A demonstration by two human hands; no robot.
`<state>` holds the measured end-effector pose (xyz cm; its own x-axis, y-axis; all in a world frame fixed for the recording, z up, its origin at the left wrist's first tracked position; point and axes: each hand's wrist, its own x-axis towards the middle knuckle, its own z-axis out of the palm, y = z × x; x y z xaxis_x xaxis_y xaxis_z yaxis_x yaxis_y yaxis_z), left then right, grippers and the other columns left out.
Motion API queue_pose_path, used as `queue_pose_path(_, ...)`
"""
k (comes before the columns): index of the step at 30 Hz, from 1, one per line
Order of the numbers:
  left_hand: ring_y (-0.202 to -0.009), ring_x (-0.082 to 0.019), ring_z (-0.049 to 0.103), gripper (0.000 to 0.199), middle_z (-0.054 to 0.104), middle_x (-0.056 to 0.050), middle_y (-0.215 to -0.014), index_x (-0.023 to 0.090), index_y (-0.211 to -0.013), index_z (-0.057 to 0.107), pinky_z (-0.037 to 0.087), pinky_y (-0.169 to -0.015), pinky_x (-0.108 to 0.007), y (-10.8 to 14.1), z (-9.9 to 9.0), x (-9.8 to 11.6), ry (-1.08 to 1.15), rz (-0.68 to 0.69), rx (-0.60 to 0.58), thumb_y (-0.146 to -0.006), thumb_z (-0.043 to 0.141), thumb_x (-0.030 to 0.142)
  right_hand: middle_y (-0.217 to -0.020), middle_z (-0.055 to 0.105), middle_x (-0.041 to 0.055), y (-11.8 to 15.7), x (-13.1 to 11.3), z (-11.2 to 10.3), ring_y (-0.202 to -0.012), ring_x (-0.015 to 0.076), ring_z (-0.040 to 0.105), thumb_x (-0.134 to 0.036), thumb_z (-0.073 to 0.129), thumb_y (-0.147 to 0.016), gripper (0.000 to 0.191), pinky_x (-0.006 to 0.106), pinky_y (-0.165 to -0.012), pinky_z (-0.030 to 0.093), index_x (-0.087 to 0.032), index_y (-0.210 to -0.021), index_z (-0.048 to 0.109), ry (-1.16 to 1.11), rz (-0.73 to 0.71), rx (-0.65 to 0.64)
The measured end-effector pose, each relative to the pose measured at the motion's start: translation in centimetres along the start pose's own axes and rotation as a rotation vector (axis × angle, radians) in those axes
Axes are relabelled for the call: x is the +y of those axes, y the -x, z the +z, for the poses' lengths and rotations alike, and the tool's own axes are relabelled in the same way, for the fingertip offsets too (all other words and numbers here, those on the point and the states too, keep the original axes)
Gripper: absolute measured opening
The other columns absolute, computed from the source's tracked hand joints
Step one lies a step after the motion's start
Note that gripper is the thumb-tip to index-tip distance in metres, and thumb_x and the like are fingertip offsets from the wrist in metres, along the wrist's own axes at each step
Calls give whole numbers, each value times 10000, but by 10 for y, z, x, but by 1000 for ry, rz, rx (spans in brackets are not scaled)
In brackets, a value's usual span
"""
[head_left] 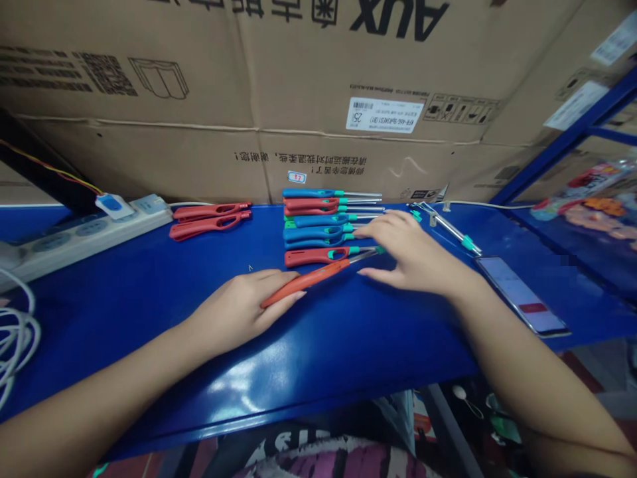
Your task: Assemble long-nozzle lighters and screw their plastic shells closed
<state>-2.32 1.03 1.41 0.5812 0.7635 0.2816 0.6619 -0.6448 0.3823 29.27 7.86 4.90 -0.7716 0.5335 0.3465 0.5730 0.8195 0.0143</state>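
Note:
My left hand (243,302) is closed around the orange-red handle of a long-necked lighter (308,279), which slants up to the right. Over the far end of its metal tube, my right hand (411,252) has thumb and fingers apart; a small teal piece shows by the palm. Just behind lies a row of lighters: a red one (311,257) in front, blue ones (313,236) and another red one (308,206) further back. Two red handles (212,220) without visible tubes lie to the left. Metal tubes with teal fittings (455,232) rest right of my right hand.
A phone (522,295) lies on the blue table (279,372) at the right. On the left are a white power strip (94,232) and a coiled white cable (17,332). A large cardboard box (199,146) stands along the back. Packaged goods (592,199) are at far right.

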Motion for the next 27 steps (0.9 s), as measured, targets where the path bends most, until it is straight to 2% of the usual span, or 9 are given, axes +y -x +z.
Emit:
queue_pose_path(3, -903, -221, 718, 358, 756, -59, -1056, 194, -1197, 696, 538, -777, -302, -3, -5, -2, 19, -26, 25, -1029, 497, 439, -1107, 731, 99, 9, 26, -6, -1079, 282, 646, -335, 682, -901, 257, 579, -1121, 329, -197, -1117, 667, -33, 75, -39)
queue_pose_path(5, -888, -205, 718, 341, 760, -43, -1047, 205, -1193, 699, 531, -765, -285, -4, -6, -3, 50, -31, 24, -1024, 512, 434, -1010, 748, 84, 10, 31, -4, -981, 241, 671, -288, 622, -948, 140, 508, -1054, 409, -191, -1018, 695, -119, 45, -41)
queue_pose_path(9, -949, -203, 720, 324, 763, -35, -1105, 218, -1202, 700, 532, -820, -283, -3, -4, -3, 104, -27, -4, -1011, 542, 426, -987, 761, 85, 2, 9, 9, -974, 215, 670, -267, 585, -987, 163, 403, -949, 469, -181, -1048, 709, -239, -88, -4)
queue_pose_path(11, -969, -207, 718, 312, 762, -37, -1124, 221, -1197, 704, 528, -843, -291, -1, -1, -2, 132, -27, -29, -1008, 549, 414, -976, 757, 106, -2, -8, 18, -974, 225, 657, -248, 528, -1014, 206, 406, -928, 472, -156, -1067, 704, -177, -179, 0)
queue_pose_path(14, -859, -189, 708, 285, 769, -34, -1019, 210, -1112, 734, 518, -780, -281, 0, 3, 2, 214, -51, -45, -1005, 547, 398, -870, 731, 125, -5, -23, 30, -900, 237, 645, -200, 465, -1029, 249, 407, -850, 487, -95, -1033, 690, -23, -275, 37)
queue_pose_path(17, -649, -138, 607, 331, 702, -4, -767, 180, -918, 743, 456, -610, -241, -2, 5, 9, 365, -180, -33, -991, 551, 441, -858, 721, 124, -3, -25, 35, -888, 230, 643, -162, 461, -1019, 222, 396, -820, 494, -93, -1049, 670, -2, -321, 117)
queue_pose_path(20, -502, -90, 421, 474, 506, 33, -559, 155, -686, 645, 322, -470, -214, -5, 4, 13, 602, -359, -53, -964, 551, 527, -874, 722, 118, -2, -23, 35, -893, 227, 644, -161, 470, -1010, 197, 394, -813, 502, -126, -1071, 654, -8, -320, 202)
queue_pose_path(24, -460, -78, 318, 492, 404, 52, -514, 143, -757, 677, 236, -424, -211, -8, 5, 11, 863, -488, -100, -943, 557, 582, -872, 720, 104, -2, -23, 34, -882, 223, 642, -173, 482, -1007, 175, 388, -810, 506, -149, -1065, 646, 8, -312, 246)
queue_pose_path(27, -467, -85, 351, 493, 429, 49, -528, 146, -792, 694, 266, -433, -210, -8, 6, 9, 820, -483, -116, -946, 548, 590, -855, 721, 114, -3, -23, 32, -872, 227, 634, -171, 473, -1014, 190, 384, -804, 491, -120, -1050, 653, 38, -320, 209)
